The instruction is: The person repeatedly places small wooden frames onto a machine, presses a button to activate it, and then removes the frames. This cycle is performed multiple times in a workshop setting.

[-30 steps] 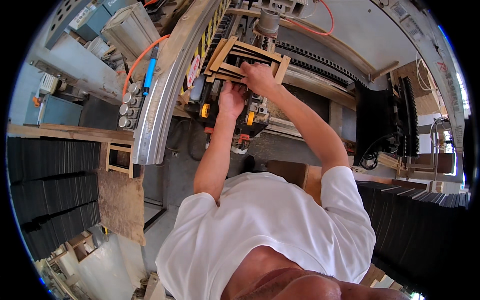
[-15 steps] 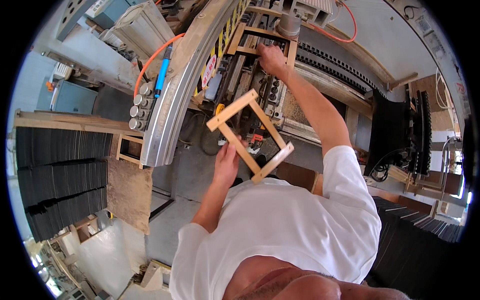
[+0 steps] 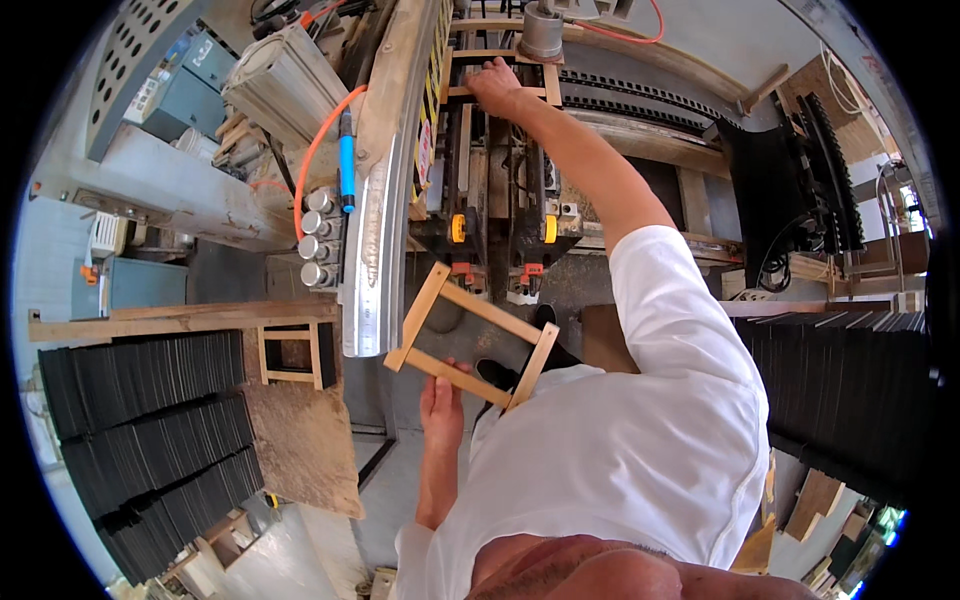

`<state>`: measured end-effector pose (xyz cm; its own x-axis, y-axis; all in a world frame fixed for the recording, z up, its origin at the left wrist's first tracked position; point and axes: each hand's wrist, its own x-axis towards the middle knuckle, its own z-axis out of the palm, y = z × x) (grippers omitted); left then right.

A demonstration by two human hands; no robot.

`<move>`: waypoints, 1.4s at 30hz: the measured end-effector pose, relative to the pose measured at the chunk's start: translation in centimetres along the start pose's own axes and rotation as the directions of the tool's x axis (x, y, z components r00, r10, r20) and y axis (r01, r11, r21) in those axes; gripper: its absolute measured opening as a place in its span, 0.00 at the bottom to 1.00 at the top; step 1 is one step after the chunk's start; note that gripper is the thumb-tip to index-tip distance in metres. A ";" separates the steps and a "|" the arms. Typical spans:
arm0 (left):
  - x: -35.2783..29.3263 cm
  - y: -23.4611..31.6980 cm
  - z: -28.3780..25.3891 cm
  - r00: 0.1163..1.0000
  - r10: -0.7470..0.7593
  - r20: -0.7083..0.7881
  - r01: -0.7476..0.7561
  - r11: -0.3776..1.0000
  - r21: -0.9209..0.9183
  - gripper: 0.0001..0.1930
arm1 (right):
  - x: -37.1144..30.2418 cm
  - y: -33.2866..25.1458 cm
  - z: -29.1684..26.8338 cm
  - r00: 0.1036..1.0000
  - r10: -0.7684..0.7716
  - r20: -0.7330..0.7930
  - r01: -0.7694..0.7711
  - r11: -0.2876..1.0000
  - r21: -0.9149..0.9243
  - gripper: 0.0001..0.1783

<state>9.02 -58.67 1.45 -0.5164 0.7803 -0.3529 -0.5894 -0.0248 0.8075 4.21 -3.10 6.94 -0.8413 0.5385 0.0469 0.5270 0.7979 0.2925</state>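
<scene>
Left fingers (image 3: 443,392) seemingly pinch the wooden frame (image 3: 490,311) by its near rail (image 3: 474,384).

The machine's bed (image 3: 498,185) (dark parallel rails (image 3: 530,200)) carries a wooden frame (image 3: 552,84) — laid across its far part.

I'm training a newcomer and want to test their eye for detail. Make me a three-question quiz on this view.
1. Which hand holds the wooden frame nearer the white shirt?
2. True or false: the right hand rests on the white shirt.
3. What colour is the thin tube curving past the blue pen-shaped object? A) green B) orange C) black

Key:
1. The left hand.
2. False; it is at another frame, farther from the shirt.
3. B.
</scene>
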 end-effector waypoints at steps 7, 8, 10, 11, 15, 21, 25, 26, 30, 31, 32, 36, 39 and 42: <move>-1.3 0.4 -5.0 0.982 0.023 -0.189 -0.007 0.997 0.083 0.20 | 4.0 1.5 -1.1 0.995 0.036 0.093 -0.017 0.981 -0.193 0.15; -1.3 0.1 -5.5 0.978 0.048 -0.201 -0.034 0.997 0.072 0.19 | 4.7 2.0 -0.8 0.998 0.041 0.045 -0.032 0.982 -0.186 0.13; -1.4 0.3 -6.0 0.969 0.090 -0.230 -0.076 0.995 0.069 0.19 | 6.0 2.8 0.3 0.997 0.058 -0.045 -0.064 0.986 -0.153 0.09; -1.5 -0.6 -6.9 0.963 0.094 -0.253 -0.081 0.995 0.060 0.18 | 7.0 3.1 0.2 0.998 0.061 -0.015 -0.063 0.990 -0.124 0.08; -0.7 -1.9 -7.8 0.938 0.077 -0.339 -0.085 0.996 -0.008 0.18 | 9.2 4.2 1.8 0.998 0.045 0.040 -0.045 0.999 0.014 0.14; 1.0 -2.9 -9.5 0.915 -0.005 -0.404 -0.017 0.998 -0.052 0.18 | 9.4 5.8 3.2 0.984 0.164 0.070 -0.176 0.949 0.260 0.13; 0.7 -4.2 -12.1 0.912 -0.054 -0.407 0.000 0.991 -0.131 0.18 | 10.0 5.7 4.9 0.991 0.134 -0.007 -0.125 0.939 0.320 0.11; 0.9 -4.3 -12.5 0.905 -0.070 -0.420 0.014 0.991 -0.134 0.18 | 10.0 6.0 5.5 0.991 0.129 -0.037 -0.109 0.935 0.337 0.12; 1.2 -5.3 -15.1 0.907 -0.056 -0.418 0.048 0.998 -0.030 0.16 | 10.6 6.4 6.2 0.992 0.093 -0.090 -0.054 0.928 0.369 0.11; 1.2 -5.7 -15.8 0.896 -0.057 -0.440 0.051 0.998 -0.025 0.15 | 11.0 6.6 6.5 0.992 0.087 -0.095 -0.047 0.931 0.361 0.11; 0.8 -6.0 -16.0 0.879 -0.061 -0.472 0.056 0.998 -0.024 0.15 | 11.0 6.1 6.4 0.993 0.069 -0.096 -0.031 0.934 0.357 0.11; -0.8 -6.1 -16.9 0.828 -0.095 -0.553 0.115 0.993 0.002 0.12 | 10.3 5.1 5.8 0.995 0.061 -0.074 -0.055 0.995 0.079 0.18; -2.2 -7.4 -19.1 0.769 -0.105 -0.630 0.122 0.992 -0.017 0.12 | 9.4 5.4 5.8 0.987 0.011 -0.158 -0.016 0.999 -0.035 0.23; -2.8 -6.4 -17.6 0.719 -0.129 -0.682 0.140 0.989 -0.039 0.11 | 9.4 6.4 3.5 0.999 -0.046 -0.018 0.045 0.998 -0.054 0.14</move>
<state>3.26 -71.72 -11.05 -0.7196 0.1380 -0.6805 -0.6797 0.0601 0.7310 0.07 8.01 5.95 -0.8666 0.4965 0.0508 0.4816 0.8053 0.3458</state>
